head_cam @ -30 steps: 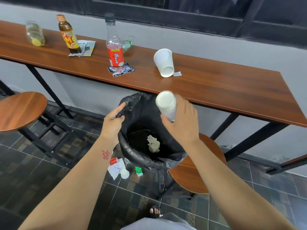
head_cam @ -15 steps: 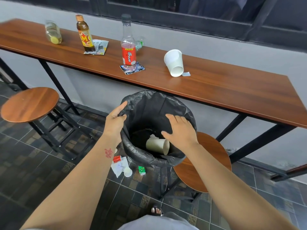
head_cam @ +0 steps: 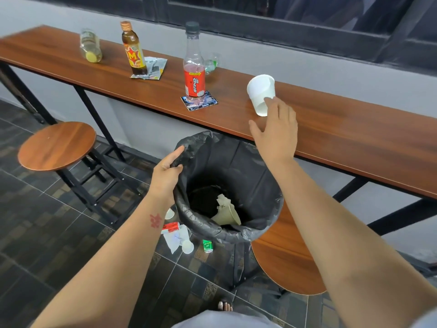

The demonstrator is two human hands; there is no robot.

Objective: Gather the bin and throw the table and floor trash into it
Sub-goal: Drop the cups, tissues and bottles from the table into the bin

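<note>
Hands logged first. We see the left hand (head_cam: 165, 176) at the near-left rim of the bin (head_cam: 248, 166), fingers curled into a fold of the black liner and gripping it. The right hand (head_cam: 275, 129) is spread open over the front edge of the wooden table (head_cam: 354, 133) and has hold of nothing. Its fingertips touch the side of a white paper cup (head_cam: 260, 91), which lies tipped over on the tabletop.

At the bottom of the bin we note a flattened paper cup (head_cam: 228, 215) and a crumpled tissue (head_cam: 222, 200).

On the floor just left of the bin: a red packet (head_cam: 170, 227), a white wrapper (head_cam: 173, 240), a small white cup (head_cam: 188, 246) and a green packet (head_cam: 207, 246).

Further left on the table:
- a Sting bottle (head_cam: 194, 76), upright on a printed card (head_cam: 209, 103)
- a small clear cup (head_cam: 211, 63) behind it
- a brown M-150 bottle (head_cam: 133, 50), upright on a foil wrapper (head_cam: 155, 67)
- a clear bottle (head_cam: 91, 47) on its side

One round stool (head_cam: 56, 146) stands well left of the bin. A second stool seat (head_cam: 283, 263) shows just beside the bin at right.
</note>
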